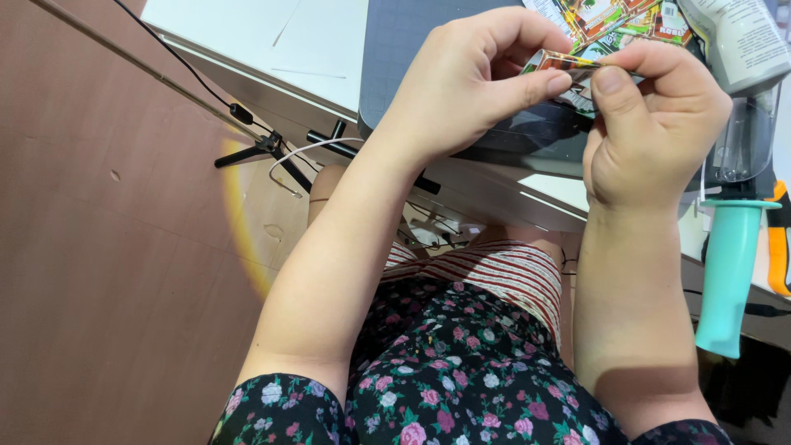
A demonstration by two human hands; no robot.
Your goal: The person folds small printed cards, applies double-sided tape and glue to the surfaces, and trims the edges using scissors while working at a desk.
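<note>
Brown flooring (107, 272) lies below a white desk (280, 49) on which a dark grey cutting mat (404, 49) is laid. One small printed card (568, 64) is held above the mat's near edge, pinched between both hands. The left hand (470, 82) is closed on the card's left end, thumb against forefinger; the right hand (651, 124) is closed on its right end, thumb tip on top. The card is seen almost edge-on, so its face cannot be read.

Judgement: the grip is best kept at the card's ends, fingertips only, with even pressure so that the card is not creased.

Count: two hands; one card held; several colourful printed sheets (614, 21) on the mat, number not determinable; one teal-handled tool (729, 272) at the desk's right; one orange handle (779, 247) beside it; one small tripod (264, 148) on the floor.
</note>
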